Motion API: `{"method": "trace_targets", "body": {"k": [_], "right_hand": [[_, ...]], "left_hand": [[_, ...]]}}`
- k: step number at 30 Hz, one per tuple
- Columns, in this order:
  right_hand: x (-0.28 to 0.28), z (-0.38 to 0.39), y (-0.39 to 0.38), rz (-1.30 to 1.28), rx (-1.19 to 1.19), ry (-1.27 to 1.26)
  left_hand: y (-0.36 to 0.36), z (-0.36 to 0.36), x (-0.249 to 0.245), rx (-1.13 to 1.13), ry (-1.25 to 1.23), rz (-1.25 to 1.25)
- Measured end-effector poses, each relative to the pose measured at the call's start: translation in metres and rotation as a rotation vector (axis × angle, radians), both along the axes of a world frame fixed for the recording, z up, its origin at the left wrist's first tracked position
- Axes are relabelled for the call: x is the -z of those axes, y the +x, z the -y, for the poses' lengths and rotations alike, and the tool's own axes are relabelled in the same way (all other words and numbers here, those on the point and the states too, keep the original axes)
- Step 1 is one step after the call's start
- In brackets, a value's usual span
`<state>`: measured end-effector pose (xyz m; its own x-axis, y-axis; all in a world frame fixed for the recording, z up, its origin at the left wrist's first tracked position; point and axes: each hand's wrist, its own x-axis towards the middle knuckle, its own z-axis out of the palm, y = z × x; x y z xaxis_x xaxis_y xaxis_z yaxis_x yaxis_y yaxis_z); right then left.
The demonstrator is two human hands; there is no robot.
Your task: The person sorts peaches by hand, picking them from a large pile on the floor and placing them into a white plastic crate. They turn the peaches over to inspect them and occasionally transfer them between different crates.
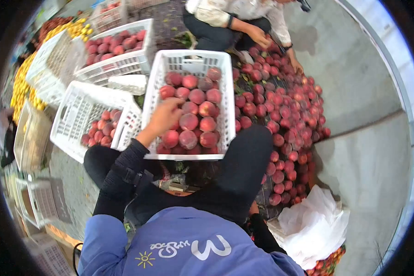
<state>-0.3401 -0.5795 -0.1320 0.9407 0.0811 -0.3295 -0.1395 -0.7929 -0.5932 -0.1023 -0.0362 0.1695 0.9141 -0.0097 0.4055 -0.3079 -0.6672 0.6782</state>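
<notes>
Left hand (164, 117): centre of frame, inside white crate (188, 60), fingers curled down onto peaches (198, 96); grip on any one fruit cannot be told.
Right hand: out of view.
Loose peach heap (290, 106): right of crate, on the floor.
Second crate (78, 110): left, partly filled.
Co-worker's hand (260, 36): top, on the heap.
White bag (313, 225): lower right.

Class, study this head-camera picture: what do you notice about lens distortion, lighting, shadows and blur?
Head view: a fisheye lens leaves black corners and bends the pale strip along the concrete; the light is soft and even, with a faint shadow beside the co-worker; the left hand on the peaches looks slightly smeared; the yellow fruit at the left edge is squeezed and soft.
</notes>
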Motion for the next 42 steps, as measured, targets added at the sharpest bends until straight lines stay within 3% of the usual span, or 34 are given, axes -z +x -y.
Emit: {"method": "trace_targets", "body": {"k": [1,3,4,5,6,7,10,12,14,16,18,21,23,25,29,31,32,34,35,36,37,38,40,42], "right_hand": [[-0.008,-0.007,-0.014,0.044,-0.068,-0.09],[-0.013,-0.011,-0.006,-0.021,0.021,0.004],[-0.04,-0.023,0.003,-0.045,0.135,0.007],[-0.068,-0.036,0.017,-0.068,0.253,0.008],[-0.069,-0.039,0.027,0.035,0.298,-0.012],[-0.069,-0.039,0.04,0.141,0.328,-0.039],[-0.094,-0.043,0.096,0.177,0.543,0.042],[-0.096,-0.038,0.133,0.224,0.66,0.033],[-0.087,-0.026,0.168,0.234,0.691,-0.022],[-0.072,-0.015,0.208,0.377,0.677,-0.016],[-0.072,-0.012,0.247,0.313,0.619,-0.041],[-0.041,-0.013,0.288,0.18,0.529,-0.122],[-0.029,-0.023,0.314,0.108,0.485,-0.173],[-0.029,-0.033,0.334,-0.146,0.73,-0.102],[-0.023,-0.021,0.341,-0.152,0.8,-0.042],[-0.031,-0.013,0.346,-0.209,0.929,0.555],[-0.04,-0.014,0.345,-0.204,0.908,0.575],[-0.066,-0.017,0.33,-0.166,0.894,1.22],[-0.08,-0.023,0.326,-0.147,0.876,1.232],[-0.093,-0.028,0.32,-0.146,0.842,1.452],[-0.108,-0.032,0.313,-0.144,0.794,1.669],[-0.133,-0.039,0.306,-0.125,0.769,1.675],[-0.184,-0.054,0.298,-0.084,0.591,1.959],[-0.215,-0.061,0.298,-0.11,0.462,1.974]], "left_hand": [[0.016,-0.013,0.012,-0.056,0.007,-0.095],[0.05,-0.049,0.05,-0.227,0.326,0.033],[0.069,-0.08,0.084,-0.323,0.469,0.215],[0.077,-0.093,0.074,-0.315,0.478,0.085],[0.081,-0.097,0.06,-0.354,0.645,0.085],[0.091,-0.126,0.081,-0.432,0.69,0.058],[0.089,-0.175,0.12,-0.457,0.631,-0.071],[0.088,-0.228,0.174,-0.518,0.224,-0.349],[0.079,-0.191,0.131,-0.51,0.193,-0.529],[0.074,-0.19,0.13,-0.508,0.287,-0.459],[0.071,-0.19,0.128,-0.508,0.376,-0.38],[0.071,-0.168,0.11,-0.54,0.198,-0.471],[0.073,-0.17,0.109,-0.53,0.227,-0.475],[0.073,-0.174,0.114,-0.539,0.315,-0.439],[0.074,-0.19,0.122,-0.499,0.335,-0.467],[0.073,-0.202,0.134,-0.558,0.495,-0.379],[0.075,-0.187,0.121,-0.545,0.396,-0.477],[0.077,-0.189,0.127,-0.592,0.429,-0.507],[0.074,-0.188,0.138,-0.633,0.452,-0.436],[0.074,-0.186,0.144,-0.671,0.472,-0.365],[0.072,-0.162,0.137,-0.66,0.325,-0.257],[0.073,-0.137,0.132,-0.646,0.17,-0.116],[0.077,-0.092,0.118,-0.606,0.25,-0.025],[0.076,0.006,0.063,-0.525,-0.212,-0.128]]}}
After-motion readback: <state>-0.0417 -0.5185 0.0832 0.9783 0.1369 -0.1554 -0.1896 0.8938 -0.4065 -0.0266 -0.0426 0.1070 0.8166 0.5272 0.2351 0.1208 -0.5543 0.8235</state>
